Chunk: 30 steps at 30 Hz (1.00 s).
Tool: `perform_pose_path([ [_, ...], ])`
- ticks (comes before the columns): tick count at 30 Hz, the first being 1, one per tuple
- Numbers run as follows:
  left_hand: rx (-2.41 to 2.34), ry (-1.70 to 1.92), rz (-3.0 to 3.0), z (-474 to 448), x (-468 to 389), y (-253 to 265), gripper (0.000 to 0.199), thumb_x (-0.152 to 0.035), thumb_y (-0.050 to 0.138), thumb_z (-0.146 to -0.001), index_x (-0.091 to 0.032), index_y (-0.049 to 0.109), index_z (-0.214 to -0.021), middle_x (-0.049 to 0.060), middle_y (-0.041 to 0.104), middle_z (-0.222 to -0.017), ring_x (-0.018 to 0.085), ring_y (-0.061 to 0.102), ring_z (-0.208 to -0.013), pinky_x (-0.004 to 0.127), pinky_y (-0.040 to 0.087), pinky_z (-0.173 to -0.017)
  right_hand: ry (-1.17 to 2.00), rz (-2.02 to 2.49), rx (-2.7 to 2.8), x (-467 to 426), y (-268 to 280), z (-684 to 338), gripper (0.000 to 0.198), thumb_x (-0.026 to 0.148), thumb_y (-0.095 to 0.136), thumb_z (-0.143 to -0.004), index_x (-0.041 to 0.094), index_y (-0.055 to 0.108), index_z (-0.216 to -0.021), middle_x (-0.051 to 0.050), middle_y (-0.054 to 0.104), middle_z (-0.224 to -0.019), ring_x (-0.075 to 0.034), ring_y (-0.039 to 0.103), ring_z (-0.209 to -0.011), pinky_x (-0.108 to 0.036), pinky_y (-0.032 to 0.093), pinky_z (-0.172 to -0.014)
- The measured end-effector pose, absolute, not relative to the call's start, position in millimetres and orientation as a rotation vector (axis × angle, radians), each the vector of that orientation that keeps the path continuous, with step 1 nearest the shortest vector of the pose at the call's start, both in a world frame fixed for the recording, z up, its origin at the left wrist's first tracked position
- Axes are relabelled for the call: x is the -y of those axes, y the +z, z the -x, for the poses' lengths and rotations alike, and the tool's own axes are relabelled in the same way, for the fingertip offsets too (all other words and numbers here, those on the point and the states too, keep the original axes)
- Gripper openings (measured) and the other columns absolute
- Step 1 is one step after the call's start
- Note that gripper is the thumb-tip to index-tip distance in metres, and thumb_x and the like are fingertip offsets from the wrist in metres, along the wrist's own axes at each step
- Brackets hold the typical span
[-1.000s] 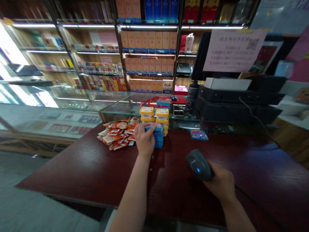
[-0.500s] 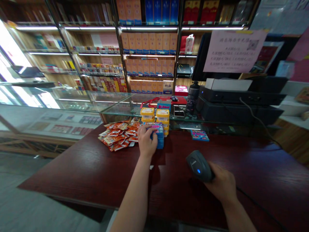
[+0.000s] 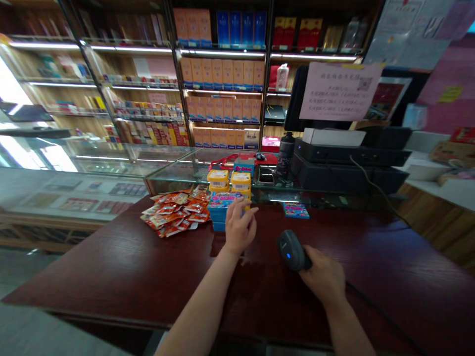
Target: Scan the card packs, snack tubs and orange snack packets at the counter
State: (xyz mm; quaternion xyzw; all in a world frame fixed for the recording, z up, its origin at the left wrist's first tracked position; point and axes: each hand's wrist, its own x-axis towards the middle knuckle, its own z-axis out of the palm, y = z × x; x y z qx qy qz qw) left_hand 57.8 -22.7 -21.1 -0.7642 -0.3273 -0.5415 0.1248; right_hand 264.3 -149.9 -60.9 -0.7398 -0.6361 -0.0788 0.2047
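My left hand (image 3: pixel 240 225) is beside the right side of a stack of blue boxes (image 3: pixel 218 212) with pink lettering, its fingers apart and nothing held in them. Whether a fingertip touches the stack, I cannot tell. Behind the stack stand yellow-lidded tubs (image 3: pixel 241 180), piled in two columns. A heap of orange snack packets (image 3: pixel 178 212) lies to the left. My right hand (image 3: pixel 324 274) is wrapped round the handle of a dark barcode scanner (image 3: pixel 291 249), which shows a blue light. One flat blue packet (image 3: pixel 296 210) lies farther back, apart from the stack.
The dark red wooden table (image 3: pixel 148 282) meets a glass display counter (image 3: pixel 174 168). A black bottle (image 3: pixel 285 153), a phone (image 3: pixel 266 175) and a black machine (image 3: pixel 349 153) stand or lie at the back. From the scanner a cable (image 3: pixel 382 309) trails rightward.
My left hand has moved off the top of the blue stack to its right side, and its fingers have spread. My right hand still holds the scanner. The view has shifted slightly.
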Motion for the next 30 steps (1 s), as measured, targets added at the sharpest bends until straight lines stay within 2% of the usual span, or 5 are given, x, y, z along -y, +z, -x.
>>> perform_pose_path([
  [10,0.846,-0.918,3.173,-156,-44,-50,0.04,-0.005,0.052,-0.074,-0.019,0.065,-0.108,0.009,0.063,-0.119,0.023,0.052,-0.121,0.041,0.038,-0.107,-0.076,2.286,1.62,145,-49,-261,0.019,0.025,0.058,-0.081,0.023,0.062,-0.099,-0.003,0.071,-0.09,-0.02,0.067,-0.081,-0.027,0.034,-0.061],
  [17,1.216,-1.164,3.458,-182,-69,-75,0.042,-0.017,0.064,-0.065,-0.029,0.067,-0.106,0.007,0.06,-0.13,0.03,0.044,-0.131,0.054,0.024,-0.111,-0.025,2.271,1.63,143,-50,-262,0.018,0.022,0.059,-0.081,0.023,0.061,-0.098,-0.003,0.07,-0.09,-0.02,0.067,-0.082,-0.027,0.036,-0.063],
  [21,1.013,-1.276,3.459,-171,-71,-75,0.03,-0.028,0.066,-0.068,-0.027,0.07,-0.098,0.007,0.067,-0.118,0.025,0.056,-0.118,0.041,0.033,-0.109,0.004,2.257,1.621,143,-50,-262,0.015,0.023,0.058,-0.082,0.024,0.061,-0.096,-0.002,0.07,-0.088,-0.019,0.066,-0.082,-0.026,0.036,-0.063],
  [25,1.184,-1.031,3.312,-152,-69,-66,0.02,-0.038,0.061,-0.076,-0.023,0.07,-0.086,0.01,0.07,-0.102,0.025,0.061,-0.105,0.037,0.039,-0.101,0.007,2.269,1.611,144,-48,-262,0.016,0.024,0.058,-0.082,0.024,0.062,-0.097,-0.002,0.07,-0.089,-0.021,0.067,-0.082,-0.028,0.036,-0.063],
  [30,1.577,-0.68,2.877,-151,-57,-55,0.059,-0.064,0.064,-0.067,-0.016,0.064,-0.1,0.018,0.058,-0.112,0.034,0.056,-0.106,0.042,0.041,-0.096,0.017,2.258,1.617,144,-48,-262,0.014,0.025,0.056,-0.084,0.024,0.061,-0.096,-0.001,0.07,-0.088,-0.022,0.067,-0.082,-0.029,0.035,-0.062],
])
